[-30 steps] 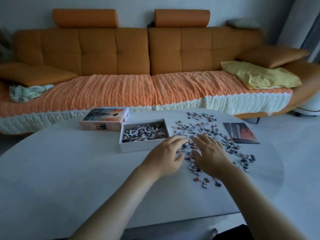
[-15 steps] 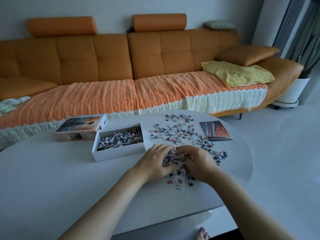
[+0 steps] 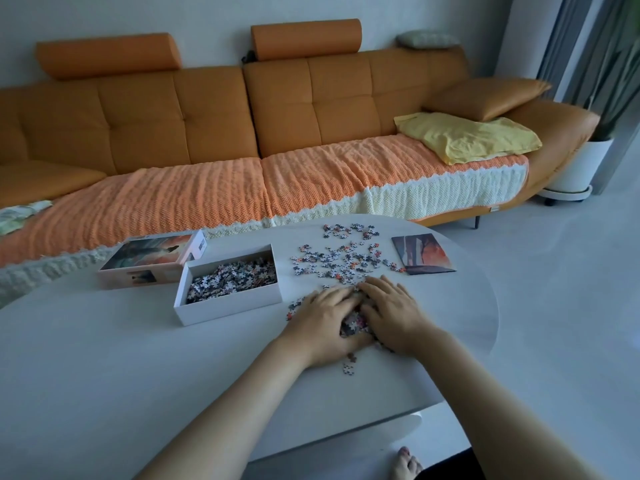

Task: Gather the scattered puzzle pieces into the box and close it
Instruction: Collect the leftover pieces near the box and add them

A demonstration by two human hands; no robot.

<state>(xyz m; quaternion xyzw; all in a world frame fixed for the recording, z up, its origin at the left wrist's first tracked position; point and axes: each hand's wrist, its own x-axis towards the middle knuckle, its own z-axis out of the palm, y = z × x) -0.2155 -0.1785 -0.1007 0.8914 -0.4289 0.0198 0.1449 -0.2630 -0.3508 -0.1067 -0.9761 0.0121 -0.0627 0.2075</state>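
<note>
The left hand (image 3: 323, 325) and right hand (image 3: 396, 315) meet, fingers relaxed, over a heap of pieces (image 3: 350, 326) on the counter (image 3: 131, 375), just right of the open box (image 3: 228, 308); more lie scattered beyond.

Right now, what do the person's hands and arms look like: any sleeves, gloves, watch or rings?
The left hand and right hand are bare: no gloves, no rings that I can make out. The left forearm and right forearm are uncovered down to the picture's lower edge: no sleeve, watch or bracelet shows.
</note>
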